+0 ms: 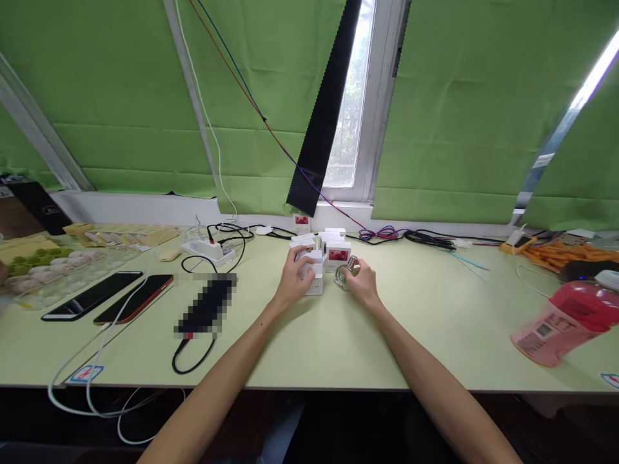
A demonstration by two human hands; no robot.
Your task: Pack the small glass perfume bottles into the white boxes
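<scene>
My left hand (pixel 291 279) is wrapped round a small white box (pixel 315 283) that stands on the table. In my right hand (pixel 362 282) is a small clear glass bottle (pixel 343 276) with a silvery neck, tilted and held just right of the box. Right behind the two hands stands a white box with a red picture (pixel 338 255), among several similar white boxes. My fingers partly cover the held box and the bottle.
Phones (pixel 133 299) and charging cables lie at the left, near a power strip (pixel 209 250). A bottle of pink drink (pixel 563 319) stands at the right. Wires (pixel 387 233) run along the back edge. Another white box with a red picture (pixel 301 223) leans by the wall.
</scene>
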